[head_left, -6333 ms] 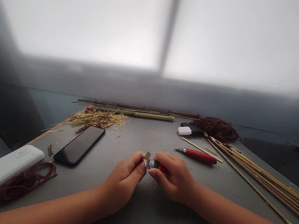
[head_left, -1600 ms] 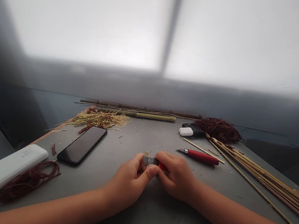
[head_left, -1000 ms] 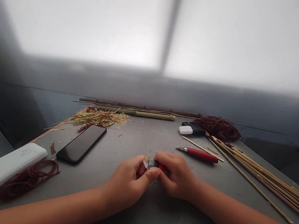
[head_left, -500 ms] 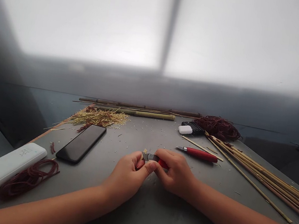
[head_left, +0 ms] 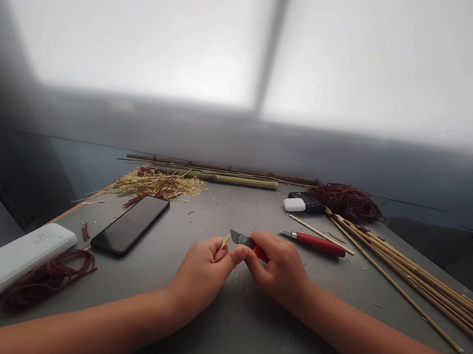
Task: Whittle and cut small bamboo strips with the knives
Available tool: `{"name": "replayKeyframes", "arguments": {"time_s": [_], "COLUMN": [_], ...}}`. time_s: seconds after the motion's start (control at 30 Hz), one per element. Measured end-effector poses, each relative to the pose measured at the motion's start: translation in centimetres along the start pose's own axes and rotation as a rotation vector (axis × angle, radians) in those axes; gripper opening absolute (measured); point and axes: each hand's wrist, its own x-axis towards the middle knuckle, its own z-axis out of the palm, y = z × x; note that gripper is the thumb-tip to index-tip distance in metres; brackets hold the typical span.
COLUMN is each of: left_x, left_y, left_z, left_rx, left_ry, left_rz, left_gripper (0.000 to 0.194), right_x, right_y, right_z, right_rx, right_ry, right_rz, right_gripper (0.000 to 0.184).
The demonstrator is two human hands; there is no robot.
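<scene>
Near the middle of the grey table, my left hand (head_left: 203,270) pinches a short pale bamboo strip (head_left: 225,241), whose tip sticks up past the fingers. Closed round the red handle of a utility knife (head_left: 242,239) is my right hand (head_left: 279,268). The knife's angled blade points left, close beside the strip, and a small gap shows between them. My left thumb reaches across to the knife side, near my right thumb. Most of the strip and handle is hidden by my fingers.
Right of my hands lies a red-handled carving knife (head_left: 318,244), with bamboo sticks (head_left: 413,279) beyond. A phone (head_left: 131,226), dark red cord (head_left: 51,280) and a white device (head_left: 4,275) sit left. Shavings (head_left: 166,185), bamboo poles (head_left: 244,182) and a white case (head_left: 294,205) lie farther back.
The knife blade has come away from the bamboo strip and now points up and left. The strip's tip stands more upright in my left hand. Both hands stay in nearly the same place.
</scene>
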Motion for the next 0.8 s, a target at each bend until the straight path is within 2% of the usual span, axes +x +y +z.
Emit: {"name": "replayKeyframes", "arguments": {"time_s": [0.13, 0.3, 0.8], "left_x": [-0.1, -0.6, -1.0], "left_y": [-0.4, -0.5, 0.2], "left_z": [0.0, 0.1, -0.5], "left_rx": [-0.004, 0.013, 0.037], "left_ry": [-0.023, -0.105, -0.227], "left_rz": [0.029, 0.074, 0.099], "left_gripper": [0.056, 0.048, 0.045], "right_x": [0.1, 0.3, 0.5], "right_y": [0.2, 0.4, 0.4], "right_z": [-0.2, -0.6, -1.4], "right_rx": [0.036, 0.135, 0.304], "right_ry": [-0.043, -0.148, -0.214], "right_rz": [-0.039, -0.129, -0.253], "right_gripper": [0.038, 0.033, 0.039]}}
